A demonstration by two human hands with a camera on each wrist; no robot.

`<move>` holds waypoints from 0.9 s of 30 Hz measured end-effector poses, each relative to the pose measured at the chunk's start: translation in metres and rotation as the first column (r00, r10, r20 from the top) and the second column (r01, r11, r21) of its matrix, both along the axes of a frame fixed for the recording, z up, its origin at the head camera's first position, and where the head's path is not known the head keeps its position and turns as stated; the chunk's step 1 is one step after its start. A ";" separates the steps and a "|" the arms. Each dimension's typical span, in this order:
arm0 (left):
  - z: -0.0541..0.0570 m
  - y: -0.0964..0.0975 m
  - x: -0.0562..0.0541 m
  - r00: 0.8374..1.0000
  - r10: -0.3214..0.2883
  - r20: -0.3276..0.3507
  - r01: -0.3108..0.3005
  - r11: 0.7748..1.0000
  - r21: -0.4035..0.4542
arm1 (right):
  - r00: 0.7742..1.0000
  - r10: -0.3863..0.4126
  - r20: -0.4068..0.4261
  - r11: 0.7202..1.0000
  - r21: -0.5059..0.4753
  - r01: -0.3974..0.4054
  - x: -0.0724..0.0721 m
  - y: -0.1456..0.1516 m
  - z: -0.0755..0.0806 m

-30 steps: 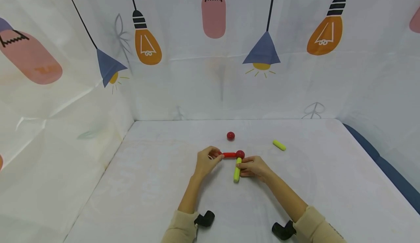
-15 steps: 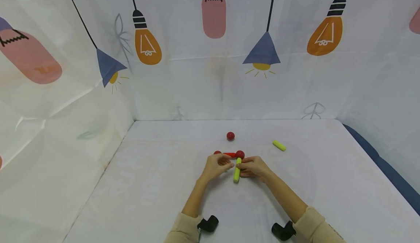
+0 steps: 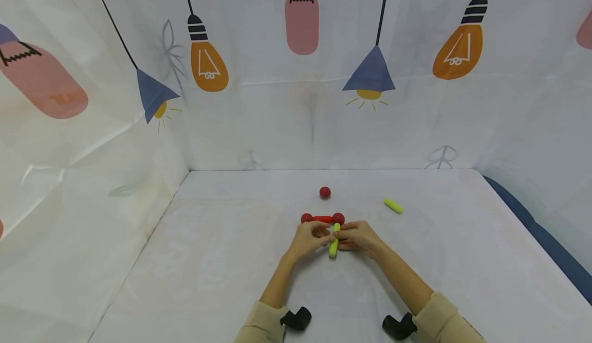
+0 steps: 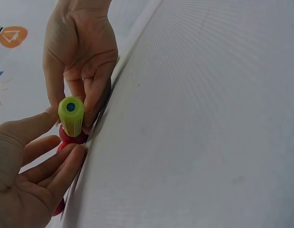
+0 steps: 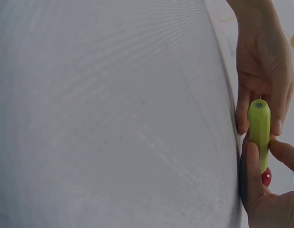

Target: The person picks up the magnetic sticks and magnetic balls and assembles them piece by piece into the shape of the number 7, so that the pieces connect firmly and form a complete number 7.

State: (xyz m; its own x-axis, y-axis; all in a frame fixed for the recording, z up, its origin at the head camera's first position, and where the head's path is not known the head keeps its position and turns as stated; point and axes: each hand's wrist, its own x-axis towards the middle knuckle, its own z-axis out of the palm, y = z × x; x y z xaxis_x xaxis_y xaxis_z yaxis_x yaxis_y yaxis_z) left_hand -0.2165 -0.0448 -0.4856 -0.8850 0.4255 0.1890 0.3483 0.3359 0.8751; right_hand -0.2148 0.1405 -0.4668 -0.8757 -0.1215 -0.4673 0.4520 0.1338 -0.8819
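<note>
In the head view, my right hand [image 3: 358, 236] pinches a yellow-green ribbed rod [image 3: 333, 249] between thumb and fingers. The rod's far end meets a red ball [image 3: 338, 218]. From that ball a short red rod [image 3: 322, 219] runs left to another red ball [image 3: 306, 218]. My left hand [image 3: 311, 239] is at the left of the yellow-green rod, thumb and fingers spread about it. The left wrist view shows a dark round spot in the near end of the yellow-green rod [image 4: 71, 114]; whether my left fingertips touch it I cannot tell.
A loose red ball [image 3: 325, 193] lies farther back on the white table [image 3: 222, 260]. A second yellow-green rod [image 3: 393, 205] lies to the right. White cloth with printed lamps [image 3: 277, 116] hangs behind the table. A black wrist device [image 3: 296, 319] sits at each cuff.
My left hand has left the left end of the red rod and moved right and nearer to the yellow-green rod, uncovering the left red ball. The right hand keeps its hold.
</note>
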 end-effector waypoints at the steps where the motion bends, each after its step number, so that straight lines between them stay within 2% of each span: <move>1: -0.001 0.001 0.000 1.000 -0.006 0.002 0.006 1.000 0.003 | 1.000 -0.003 -0.002 1.000 -0.008 0.003 0.000 0.000 0.000; 10: -0.005 0.006 -0.001 0.998 -0.049 0.031 0.048 0.998 0.047 | 0.999 0.024 -0.038 0.997 -0.075 -0.027 0.001 0.001 -0.001; 18: -0.003 0.009 0.002 0.998 -0.029 0.059 0.027 0.999 0.031 | 1.000 0.005 -0.026 0.998 -0.060 -0.007 0.001 0.001 0.000; 27: -0.003 0.010 0.002 0.998 -0.022 0.062 0.019 0.998 0.056 | 0.999 0.039 -0.017 0.996 -0.074 -0.040 0.001 0.002 -0.001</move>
